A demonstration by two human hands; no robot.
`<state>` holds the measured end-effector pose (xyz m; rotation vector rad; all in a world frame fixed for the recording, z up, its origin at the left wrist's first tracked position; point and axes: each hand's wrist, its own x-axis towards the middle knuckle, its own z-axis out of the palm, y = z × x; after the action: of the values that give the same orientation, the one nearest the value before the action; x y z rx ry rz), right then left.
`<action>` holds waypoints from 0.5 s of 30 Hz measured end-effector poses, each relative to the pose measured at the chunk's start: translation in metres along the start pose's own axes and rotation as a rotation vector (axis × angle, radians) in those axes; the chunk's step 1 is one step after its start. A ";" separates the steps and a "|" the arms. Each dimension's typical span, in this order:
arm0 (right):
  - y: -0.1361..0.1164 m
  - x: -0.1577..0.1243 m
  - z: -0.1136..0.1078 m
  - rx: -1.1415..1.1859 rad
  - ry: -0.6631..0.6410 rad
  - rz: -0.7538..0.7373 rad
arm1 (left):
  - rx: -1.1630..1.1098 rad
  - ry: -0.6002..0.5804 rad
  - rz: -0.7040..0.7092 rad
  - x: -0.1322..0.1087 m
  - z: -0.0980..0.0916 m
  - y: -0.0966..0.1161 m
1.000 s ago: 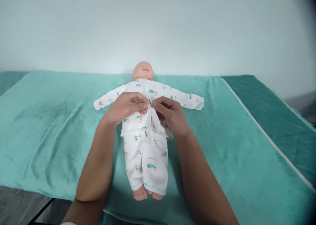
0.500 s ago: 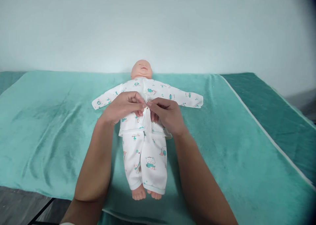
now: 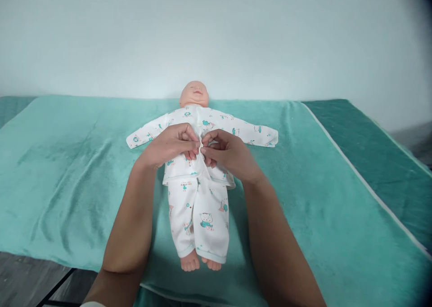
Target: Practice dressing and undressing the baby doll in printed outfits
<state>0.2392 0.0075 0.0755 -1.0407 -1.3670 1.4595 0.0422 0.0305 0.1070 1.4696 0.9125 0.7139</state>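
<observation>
A baby doll lies on its back with its arms spread out. It wears a white printed jacket and matching trousers; both bare feet show below the cuffs. Over the doll's belly, my left hand pinches the edge of the jacket's front opening between thumb and forefinger. My right hand is closed in a pinch on the facing side of the same opening, its fingertips almost touching the left ones. A small white button shows between the fingertips.
A turquoise plush blanket covers the table under the doll, with creases on the left. Darker green cloth shows at the right. Behind the table rises a pale wall. Grey floor is visible at the lower left.
My right thumb and forefinger have parted slightly, and the white button now shows at the fingertips. The right wrist has shifted a little to the right. My left hand stays nearly where it was.
</observation>
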 end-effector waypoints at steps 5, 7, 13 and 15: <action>-0.001 0.000 0.002 -0.045 0.003 0.015 | 0.014 -0.069 0.042 -0.001 -0.003 0.001; -0.001 0.000 0.001 -0.057 -0.006 0.016 | 0.033 -0.074 0.053 -0.001 -0.003 0.001; 0.001 -0.001 0.001 -0.036 -0.026 -0.037 | 0.025 -0.040 0.052 0.002 0.003 -0.001; 0.001 -0.001 0.001 -0.004 -0.012 -0.047 | -0.007 -0.048 0.061 0.002 0.003 -0.001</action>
<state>0.2382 0.0066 0.0750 -0.9975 -1.3945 1.4314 0.0457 0.0308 0.1055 1.5076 0.8310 0.7232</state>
